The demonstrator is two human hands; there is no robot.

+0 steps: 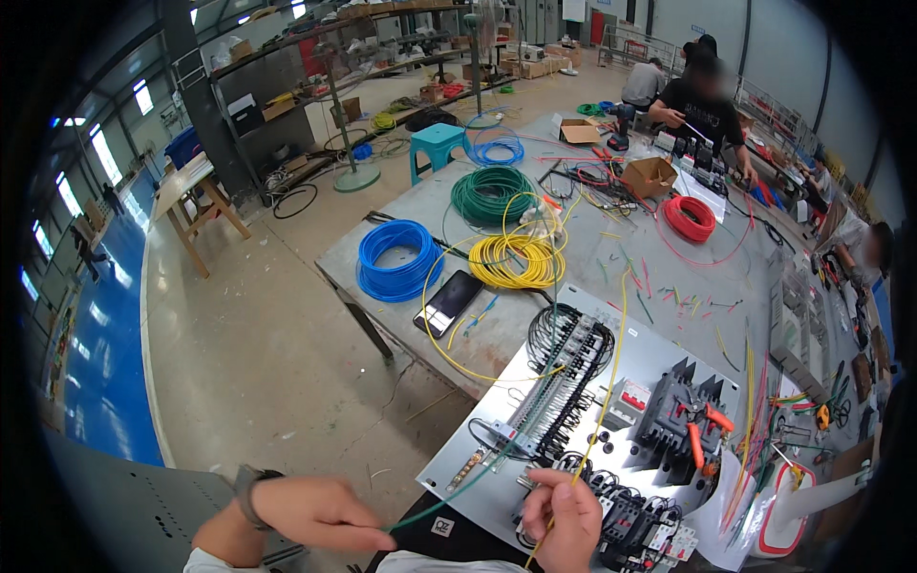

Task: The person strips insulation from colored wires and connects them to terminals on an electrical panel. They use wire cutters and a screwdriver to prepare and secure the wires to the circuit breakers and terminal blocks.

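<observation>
My left hand (pixel 320 511), wearing a dark wristwatch (pixel 250 492), is closed with a green wire (pixel 435 509) pinched at the fingertips. That wire stretches up over the panel's left side. My right hand (pixel 565 516) is curled at the panel's near edge, its fingers closed on a yellow wire (pixel 611 382) that runs up across the panel. The light metal panel (pixel 449 468) bears a row of terminal blocks (pixel 573 349) with black wires, a small red-and-white breaker (pixel 630 396), black finned blocks (pixel 669 415) and contactors (pixel 630 520). Orange-handled pliers (pixel 702 435) lie on the black blocks.
Wire coils, blue (pixel 399 260), green (pixel 492 196), yellow (pixel 518 260) and red (pixel 689 219), lie on the grey table (pixel 602 258) beside a phone (pixel 449 302). Cut wire bits are scattered behind the panel. A co-worker (pixel 702 105) works across the table. A turquoise stool (pixel 437 143) stands beyond.
</observation>
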